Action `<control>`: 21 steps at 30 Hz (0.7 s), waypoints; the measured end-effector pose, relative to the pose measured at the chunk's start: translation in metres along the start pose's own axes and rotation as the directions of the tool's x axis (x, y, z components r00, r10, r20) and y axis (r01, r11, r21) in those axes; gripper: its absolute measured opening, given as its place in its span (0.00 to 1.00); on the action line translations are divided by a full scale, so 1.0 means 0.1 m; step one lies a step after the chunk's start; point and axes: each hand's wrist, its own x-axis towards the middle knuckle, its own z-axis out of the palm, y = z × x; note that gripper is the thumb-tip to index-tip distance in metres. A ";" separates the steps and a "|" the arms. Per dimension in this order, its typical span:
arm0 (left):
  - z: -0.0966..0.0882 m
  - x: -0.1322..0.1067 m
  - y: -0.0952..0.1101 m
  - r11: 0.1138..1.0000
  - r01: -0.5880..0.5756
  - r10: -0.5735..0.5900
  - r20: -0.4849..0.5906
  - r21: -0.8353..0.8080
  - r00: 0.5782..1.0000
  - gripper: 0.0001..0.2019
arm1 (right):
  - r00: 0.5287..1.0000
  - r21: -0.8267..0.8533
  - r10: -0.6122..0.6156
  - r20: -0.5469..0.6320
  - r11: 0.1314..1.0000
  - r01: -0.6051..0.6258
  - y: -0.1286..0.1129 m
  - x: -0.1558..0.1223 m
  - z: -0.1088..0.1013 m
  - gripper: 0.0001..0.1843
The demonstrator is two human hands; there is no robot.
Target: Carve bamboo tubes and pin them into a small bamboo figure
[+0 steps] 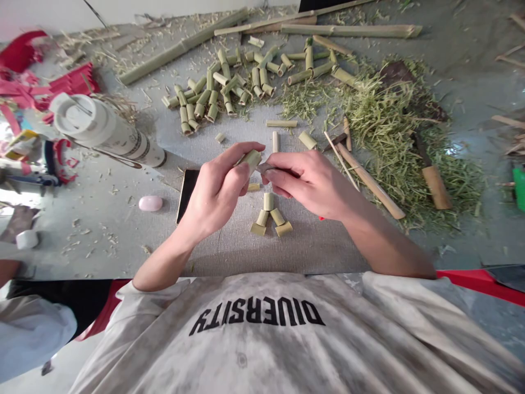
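My left hand (pixel 219 186) is closed round a short green bamboo piece (pixel 251 158), its end sticking out past the thumb. My right hand (pixel 305 178) pinches a small grey blade (pixel 264 167), its tip close to the bamboo; I cannot tell whether they touch. Below the hands, several cut bamboo pieces lie as a small figure, with an upright body piece (pixel 268 201) and two splayed legs. Just beyond the hands are a thin pale bamboo stick (pixel 275 141), a longer bamboo strip (pixel 281 123) and a short bamboo piece (pixel 307 140).
Several jointed bamboo pieces (pixel 209 90) lie at the back beneath long bamboo poles (pixel 184 49). Shavings (pixel 377 120) heap up at right, beside a wooden-handled tool (pixel 435 186). At left are a white tumbler (pixel 110 131), a black phone (pixel 187 191) and a pink oval case (pixel 150 203).
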 end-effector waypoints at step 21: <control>-0.14 0.03 -0.03 0.916 0.018 0.061 0.182 -0.401 0.981 0.23 | 0.992 0.181 -0.125 0.016 0.976 0.120 -0.11 -0.09 -0.04 0.15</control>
